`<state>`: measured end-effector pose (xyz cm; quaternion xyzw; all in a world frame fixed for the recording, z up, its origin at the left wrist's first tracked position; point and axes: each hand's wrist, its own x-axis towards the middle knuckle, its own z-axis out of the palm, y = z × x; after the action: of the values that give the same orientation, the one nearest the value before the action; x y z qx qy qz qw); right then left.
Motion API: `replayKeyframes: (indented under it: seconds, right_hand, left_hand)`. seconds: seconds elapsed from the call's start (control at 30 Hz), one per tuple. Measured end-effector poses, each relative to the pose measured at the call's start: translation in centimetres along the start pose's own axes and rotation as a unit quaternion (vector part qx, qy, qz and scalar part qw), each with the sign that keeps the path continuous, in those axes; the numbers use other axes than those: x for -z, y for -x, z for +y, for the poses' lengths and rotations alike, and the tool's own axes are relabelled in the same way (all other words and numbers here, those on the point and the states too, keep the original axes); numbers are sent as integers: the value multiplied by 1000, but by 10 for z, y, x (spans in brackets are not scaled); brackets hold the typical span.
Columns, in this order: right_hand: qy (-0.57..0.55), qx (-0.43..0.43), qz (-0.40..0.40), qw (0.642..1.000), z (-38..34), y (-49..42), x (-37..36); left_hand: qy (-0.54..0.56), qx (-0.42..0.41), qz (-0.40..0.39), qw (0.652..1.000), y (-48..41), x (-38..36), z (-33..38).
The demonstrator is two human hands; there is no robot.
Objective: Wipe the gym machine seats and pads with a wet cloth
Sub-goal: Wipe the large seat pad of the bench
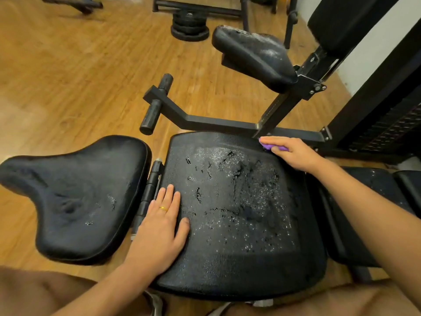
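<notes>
As the flat right hand (pixel 293 153) presses the cloth (pixel 276 147) at the seat pad's (pixel 239 224) upper-right corner, the pad spreads lower-left toward the flat left hand (pixel 159 229).

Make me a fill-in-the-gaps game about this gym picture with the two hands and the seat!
1. The right hand presses a ____ cloth onto the far corner of the cracked seat.
2. The left hand rests flat on that seat and wears a gold ____ on one finger.
3. The weight plates are stacked on a ____ floor.

Missing words: purple; ring; wooden.
</notes>
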<state>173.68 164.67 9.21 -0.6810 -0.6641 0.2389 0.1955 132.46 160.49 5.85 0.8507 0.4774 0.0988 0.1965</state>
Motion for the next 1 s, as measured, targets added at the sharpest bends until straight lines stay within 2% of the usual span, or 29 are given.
replayKeyframes:
  seconds: [0.27, 0.53, 0.7, 0.87, 1.0]
  right_hand:
    - [0, 31, -12, 999, -43, -36, -23]
    - [17, -3, -3, 1000, -6, 12, 6]
    - [27, -17, -13, 999, -16, -4, 2]
    - [33, 57, -33, 997, -69, -60, -32]
    - [62, 125, -89, 986, -121, -113, -65]
  left_hand:
    - [-8, 2, -4, 1000, 0, 2, 0]
    - [-18, -3, -7, 1000, 0, 4, 3]
    - [-18, -2, -3, 1000, 0, 3, 5]
    - [-10, -8, -7, 1000, -1, 2, 7]
    - [-12, -9, -14, 1000, -2, 6, 8]
